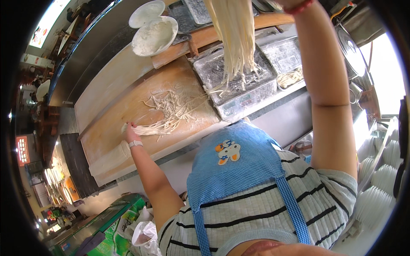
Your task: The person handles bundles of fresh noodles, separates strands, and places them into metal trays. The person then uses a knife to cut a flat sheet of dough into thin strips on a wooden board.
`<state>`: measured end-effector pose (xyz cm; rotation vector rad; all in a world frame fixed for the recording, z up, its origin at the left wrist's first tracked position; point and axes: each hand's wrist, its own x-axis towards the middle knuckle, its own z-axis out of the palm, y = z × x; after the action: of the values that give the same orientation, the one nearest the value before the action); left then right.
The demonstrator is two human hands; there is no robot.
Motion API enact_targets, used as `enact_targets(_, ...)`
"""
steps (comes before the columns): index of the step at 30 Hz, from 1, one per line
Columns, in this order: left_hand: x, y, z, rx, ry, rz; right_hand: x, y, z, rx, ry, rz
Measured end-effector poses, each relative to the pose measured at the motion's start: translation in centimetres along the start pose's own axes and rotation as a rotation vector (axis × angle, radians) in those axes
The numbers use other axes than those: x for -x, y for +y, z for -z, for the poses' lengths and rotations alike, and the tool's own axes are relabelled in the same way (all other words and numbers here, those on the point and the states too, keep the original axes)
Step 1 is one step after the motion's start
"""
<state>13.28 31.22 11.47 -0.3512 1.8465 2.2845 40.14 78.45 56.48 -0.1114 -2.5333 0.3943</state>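
Observation:
My left hand (130, 132), with a light watch at the wrist, is closed on one end of a bundle of cut noodles (153, 128) low over the wooden board (112, 118). Loose noodles (169, 105) lie tangled and floured on the board. My right hand (290, 4), with a red bracelet at the wrist, is raised at the top edge, partly cut off. From it a thick bunch of long noodles (233, 35) hangs over a floured dark tray (237, 73); the lowest ends reach near the tray. A rolled dough sheet (112, 156) rests at the board's near left corner.
White bowls of flour (155, 36) stand behind the board. A scale (250, 102) is under the tray. A container of noodles (290, 78) stands to its right. A metal partition (83, 64) rises beyond the counter; stacked plates (373, 198) are at the right.

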Motion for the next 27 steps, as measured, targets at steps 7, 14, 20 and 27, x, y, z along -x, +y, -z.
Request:
enact_targets(7,3.0,-7.1,-6.7,-1.584,-0.295,-0.216,10.2,8.1,-14.2,-0.274,-0.322,-0.282)
enact_targets(14,14.9,-11.5,-22.8,-1.085,-0.717,-0.456,24.2,20.9,-21.7,0.058,-0.381,-0.720)
enact_targets(20,16.1,-15.8,-22.3,-1.276,-0.776,-0.708,31.1,23.0,-22.2,0.044,-0.064,-0.800)
enact_targets(27,11.5,-13.9,-9.7,-1.676,-0.462,-0.663,35.1,25.0,-21.7,-0.170,0.217,-0.860)
